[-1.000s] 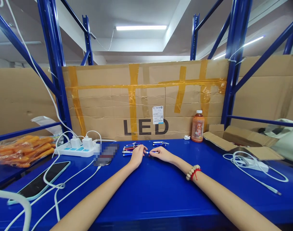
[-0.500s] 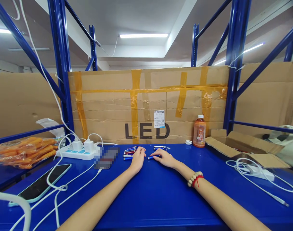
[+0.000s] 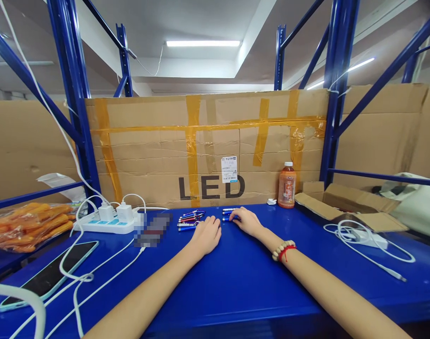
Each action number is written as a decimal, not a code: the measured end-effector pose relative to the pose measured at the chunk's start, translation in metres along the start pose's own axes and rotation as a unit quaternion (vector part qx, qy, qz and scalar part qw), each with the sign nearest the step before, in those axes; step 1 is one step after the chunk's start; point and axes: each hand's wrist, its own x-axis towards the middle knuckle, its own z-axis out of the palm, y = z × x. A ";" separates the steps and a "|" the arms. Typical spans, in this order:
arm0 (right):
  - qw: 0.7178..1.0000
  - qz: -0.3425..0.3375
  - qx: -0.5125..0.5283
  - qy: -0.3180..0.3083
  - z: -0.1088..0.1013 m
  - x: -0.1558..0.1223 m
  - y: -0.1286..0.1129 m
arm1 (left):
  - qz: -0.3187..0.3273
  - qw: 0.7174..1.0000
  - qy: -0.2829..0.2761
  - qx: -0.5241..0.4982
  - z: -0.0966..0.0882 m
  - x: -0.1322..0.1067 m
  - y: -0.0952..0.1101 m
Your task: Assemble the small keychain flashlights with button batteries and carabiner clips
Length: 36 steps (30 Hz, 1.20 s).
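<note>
My left hand (image 3: 206,234) rests on the blue table top (image 3: 236,282) with its fingers curled under; nothing shows in it. Just left of it lies a small pile of pen lights (image 3: 189,219) in blue, red and silver. My right hand (image 3: 246,220) reaches further back, its fingers bent over a blue pen light (image 3: 226,218) beside one or two more lying near the cardboard wall. A bead bracelet with a red cord (image 3: 283,250) is on my right wrist.
A taped cardboard sheet marked LED (image 3: 207,150) closes the back. An orange drink bottle (image 3: 287,186) and an open cardboard box (image 3: 352,207) stand at the right, with a white charger and cable (image 3: 363,238). At the left are a power strip (image 3: 105,225), a phone (image 3: 48,275) and bagged orange items (image 3: 24,226).
Both hands held one blue pen light between them. My left hand has let go and drawn back; my right hand has carried the pen light right and further back.
</note>
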 end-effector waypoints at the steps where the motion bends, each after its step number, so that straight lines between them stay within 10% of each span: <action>1: 1.000 -0.001 0.000 -0.004 0.001 0.000 0.000 | -0.014 1.000 0.000 0.023 0.000 0.001 -0.001; 16: 0.998 0.037 -0.016 -0.052 0.003 0.001 -0.002 | -0.279 0.938 -0.034 0.203 0.002 -0.001 -0.015; 27: 0.994 0.105 -0.014 -0.006 0.009 -0.001 0.000 | -0.194 0.966 -0.053 0.164 -0.005 0.000 -0.012; 36: 0.994 -0.104 0.005 0.041 -0.006 -0.004 -0.034 | -0.083 0.993 -0.042 0.070 -0.005 -0.001 -0.007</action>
